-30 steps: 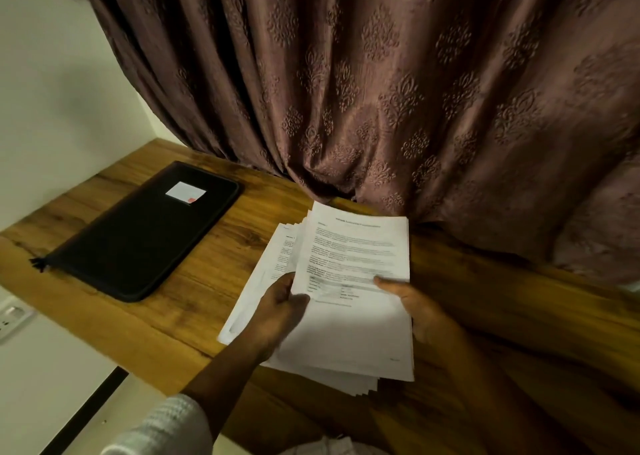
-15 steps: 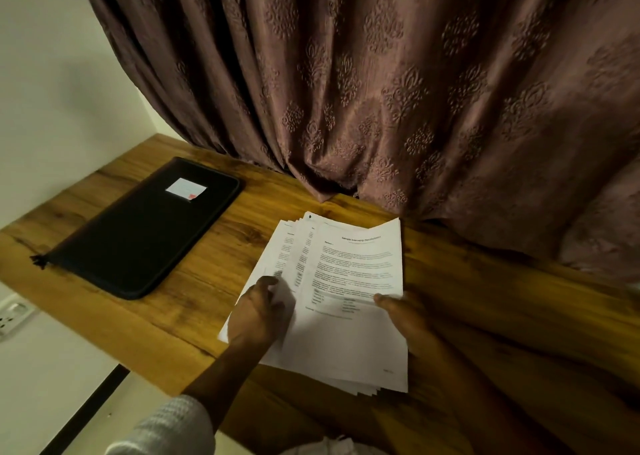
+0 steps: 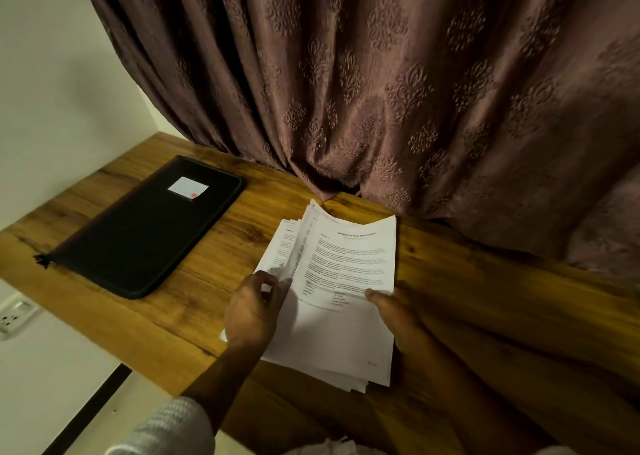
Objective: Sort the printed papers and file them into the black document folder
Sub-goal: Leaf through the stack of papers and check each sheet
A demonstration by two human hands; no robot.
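A stack of printed papers (image 3: pixel 341 337) lies on the wooden desk (image 3: pixel 194 302) in front of me, its sheets fanned out at the left edge. My left hand (image 3: pixel 254 311) pinches the left edges of the upper sheets and lifts them slightly. My right hand (image 3: pixel 394 312) holds the stack's right side, thumb on the top sheet. The black document folder (image 3: pixel 145 228) lies closed and flat to the left, with a small white label (image 3: pixel 188 186) near its far end.
A brown patterned curtain (image 3: pixel 398 91) hangs along the back of the desk, close behind the papers. A white wall (image 3: pixel 52 91) bounds the left side. A white power socket (image 3: pixel 15 312) sits below the desk's left front edge.
My left hand has slid from the top sheet to the stack's left edge and is lifting the upper sheets. The papers have settled lower onto the desk. The folder has not moved.
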